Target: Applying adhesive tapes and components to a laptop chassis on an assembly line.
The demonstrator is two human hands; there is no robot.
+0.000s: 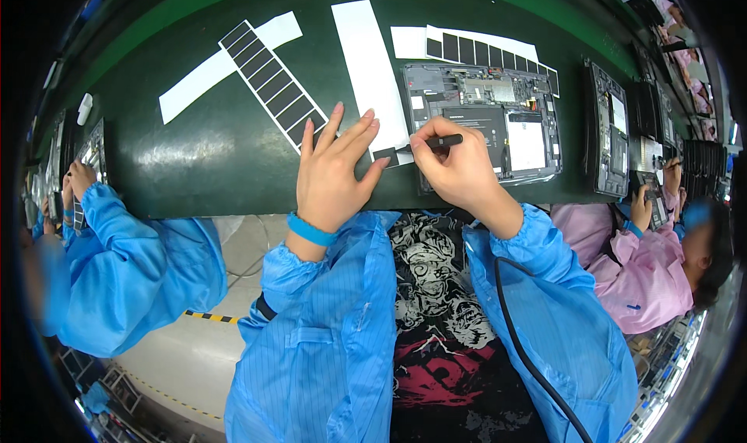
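Observation:
My left hand (333,170) lies with spread fingers on the green table, its fingertips beside and over the edge of a long white strip (366,58). Black rectangular stickers (387,158) show at the strip's near end, by my left thumb. In a closed pinch, my right hand (459,167) holds a slim black pen-like tool (445,141) at that same end; its tip is hidden by my fingers. Just right of the strip lies an opened laptop base (502,120) with its circuit board and battery (475,124) exposed. My right hand overlaps its near left corner.
A sheet of black stickers (272,85) crosses a white strip (187,87) at left. Behind the laptop lies another sticker sheet (482,54). More opened devices (607,128) stand at right. Co-workers in blue (148,264) and pink (638,272) sleeves sit on either side.

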